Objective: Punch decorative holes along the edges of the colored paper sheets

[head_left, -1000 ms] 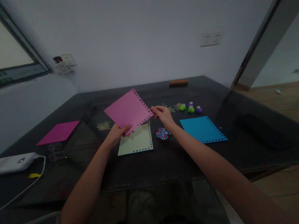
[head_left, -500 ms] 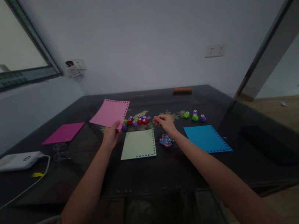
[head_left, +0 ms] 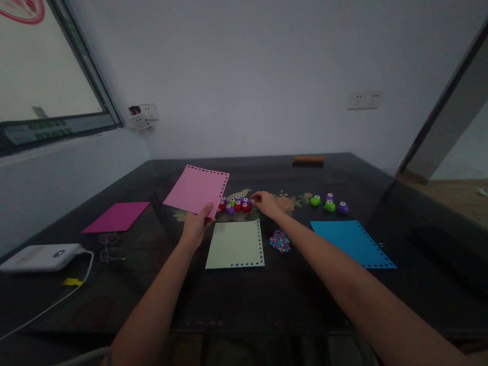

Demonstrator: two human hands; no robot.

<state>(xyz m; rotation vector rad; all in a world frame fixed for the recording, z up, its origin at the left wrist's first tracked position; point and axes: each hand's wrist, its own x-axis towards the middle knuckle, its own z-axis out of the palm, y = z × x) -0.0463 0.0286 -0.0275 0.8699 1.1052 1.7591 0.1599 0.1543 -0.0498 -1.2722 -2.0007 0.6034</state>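
Note:
In my left hand [head_left: 196, 226] is a pink sheet of paper [head_left: 197, 188], gripped by its lower right corner and lifted above the table; small dark holes run along two of its edges. My right hand [head_left: 267, 204] has its fingertips pinched together beside the right end of a cluster of small purple, green and red knobs [head_left: 238, 205] with white, eye-like tops. Whatever those fingers hold is too small to make out. Between my forearms lie a pale cream sheet [head_left: 234, 245], holed along two edges, and a little heap of pink and blue bits [head_left: 280, 241].
On the right are a blue holed sheet [head_left: 347, 241] and several green and purple knobs [head_left: 329, 204]. A magenta sheet [head_left: 115, 217], glasses [head_left: 110, 250] and a white corded box [head_left: 41, 258] lie left. A brown roll [head_left: 308, 159] rests near the wall.
The view has shifted, so the table sits lower and further right. My right hand has come closer to the knob cluster. My left hand still holds up the pink sheet.

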